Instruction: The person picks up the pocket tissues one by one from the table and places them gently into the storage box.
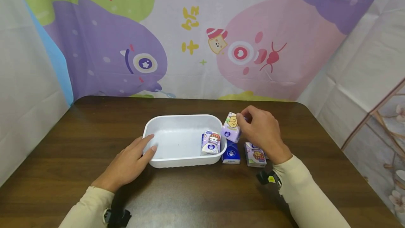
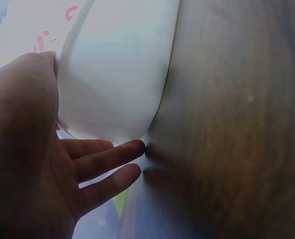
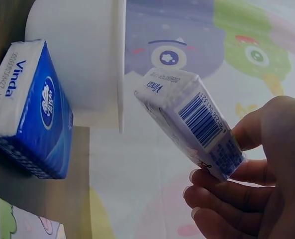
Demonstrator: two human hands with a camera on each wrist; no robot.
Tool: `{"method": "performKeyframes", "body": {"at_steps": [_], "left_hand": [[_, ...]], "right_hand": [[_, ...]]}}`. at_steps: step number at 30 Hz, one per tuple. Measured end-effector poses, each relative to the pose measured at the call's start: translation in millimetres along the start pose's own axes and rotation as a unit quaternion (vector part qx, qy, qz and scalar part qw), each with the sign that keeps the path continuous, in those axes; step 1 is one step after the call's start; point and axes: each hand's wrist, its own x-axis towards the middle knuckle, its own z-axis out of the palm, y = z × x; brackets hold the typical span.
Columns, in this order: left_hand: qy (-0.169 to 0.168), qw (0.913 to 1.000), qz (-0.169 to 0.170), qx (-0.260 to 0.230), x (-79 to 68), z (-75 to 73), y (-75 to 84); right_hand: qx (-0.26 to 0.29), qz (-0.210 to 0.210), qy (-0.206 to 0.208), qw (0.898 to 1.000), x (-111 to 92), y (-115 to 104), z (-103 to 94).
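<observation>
My right hand pinches a purple-and-white tissue pack with a yellow cartoon figure, raised at the right end of the white tray. In the right wrist view, the held pack tilts, its barcode side showing, with thumb and fingers at its lower end. My left hand rests at the tray's left end, thumb and index tips over the rim. In the left wrist view, the other fingers extend straight beside the tray's outer wall. Inside the tray, a cartoon tissue pack stands at the right, a blue edge behind it.
A blue Vinda tissue pack sits on the table against the tray's right end. Farther right, a cartoon tissue pack lies below my right wrist. A printed cartoon curtain hangs behind the table's far edge.
</observation>
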Motion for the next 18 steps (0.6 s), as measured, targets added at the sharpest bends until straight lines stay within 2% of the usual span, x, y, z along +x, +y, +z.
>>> {"method": "performKeyframes", "body": {"at_steps": [18], "left_hand": [[0.001,1.0,0.0,0.003,0.3,0.6,-0.7]], "right_hand": [[0.033,0.017,-0.025,0.999,-1,-3,13.1]]}}
